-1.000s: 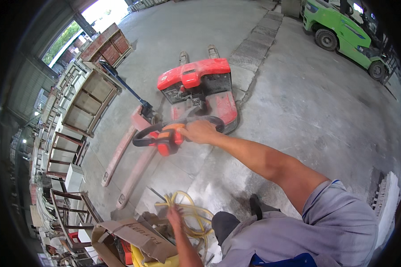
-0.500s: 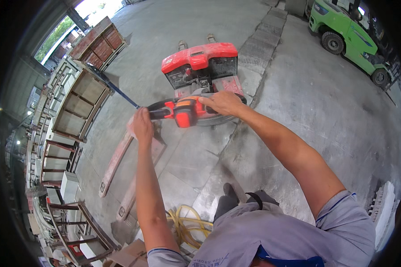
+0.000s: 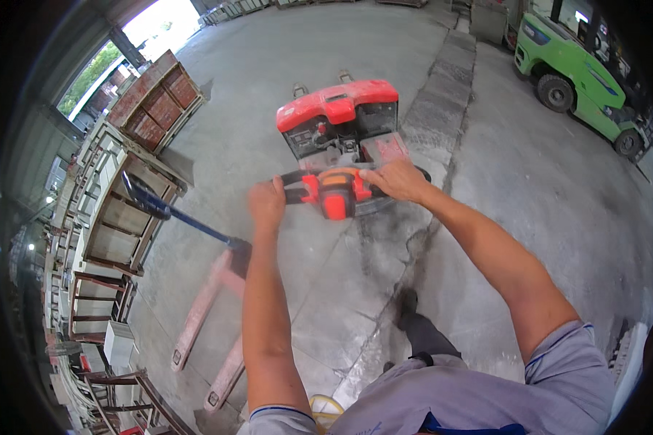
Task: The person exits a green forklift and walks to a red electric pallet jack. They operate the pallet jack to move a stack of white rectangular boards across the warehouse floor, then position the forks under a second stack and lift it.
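A red and black powered pallet truck (image 3: 363, 93) stands ahead of me on the concrete floor. Its control handle (image 3: 335, 204), with a red and orange middle, points toward me. My left hand (image 3: 267, 202) is closed round the black grip on the handle's left side, slightly blurred. On the right side, my right hand (image 3: 399, 180) wraps the other grip, the thumb beside the red control. Left of my left forearm is a manual pallet jack (image 3: 198, 313) with worn pinkish-red forks. Its dark blue handle (image 3: 204, 229) leans up to the left; my forearm hides part of its base.
Wooden frames and crates (image 3: 114, 210) with pale slabs line the left side. A green forklift (image 3: 584, 76) is parked at the far right. A rough strip (image 3: 442, 94) and a crack run along the floor. Part of a yellow hose (image 3: 326, 407) lies near my body.
The truck's handle has swung more level, both hands still on it. The manual pallet jack appears lower in view and the forklift farther right. My feet have changed position.
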`<state>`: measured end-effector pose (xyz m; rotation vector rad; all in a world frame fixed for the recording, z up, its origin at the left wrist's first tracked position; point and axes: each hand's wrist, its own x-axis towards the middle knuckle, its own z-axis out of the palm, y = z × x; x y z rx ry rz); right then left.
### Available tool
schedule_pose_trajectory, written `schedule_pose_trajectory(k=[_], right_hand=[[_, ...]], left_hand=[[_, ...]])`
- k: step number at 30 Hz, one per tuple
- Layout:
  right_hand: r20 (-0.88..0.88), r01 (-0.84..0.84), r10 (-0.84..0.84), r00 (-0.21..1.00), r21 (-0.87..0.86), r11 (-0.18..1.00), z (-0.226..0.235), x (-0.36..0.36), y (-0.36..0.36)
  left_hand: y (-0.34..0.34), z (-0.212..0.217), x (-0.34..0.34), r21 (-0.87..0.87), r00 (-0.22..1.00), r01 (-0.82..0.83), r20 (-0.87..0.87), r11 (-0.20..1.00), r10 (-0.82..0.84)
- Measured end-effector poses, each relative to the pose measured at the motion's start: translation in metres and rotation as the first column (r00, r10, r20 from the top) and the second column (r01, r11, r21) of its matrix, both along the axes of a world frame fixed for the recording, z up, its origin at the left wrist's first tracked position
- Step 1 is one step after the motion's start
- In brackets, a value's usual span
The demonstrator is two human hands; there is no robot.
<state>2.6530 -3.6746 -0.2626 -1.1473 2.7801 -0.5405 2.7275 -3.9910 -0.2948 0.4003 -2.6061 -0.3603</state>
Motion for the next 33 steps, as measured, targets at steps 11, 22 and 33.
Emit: schedule_pose_trajectory(k=[11, 22, 33], right_hand=[[0.062, 0.064, -0.056, 0.996, -0.124, 0.990, -0.021, -0.308, -0.044], [0.147, 0.323, -0.310, 0.939, -0.075, 0.944, -0.052, -0.645, -0.071], [0.089, 0.372, -0.368, 0.926, -0.031, 0.928, -0.048, -1.023, -0.139]], left_hand=[[-0.053, -0.031, -0.317, -0.195, 0.992, 0.065, -0.097, 0.979, -0.085], [-0.080, -0.051, -0.649, -0.250, 0.940, 0.312, -0.058, 0.917, -0.336], [-0.139, -0.057, -1.024, -0.241, 0.955, 0.288, -0.001, 0.927, -0.297]])
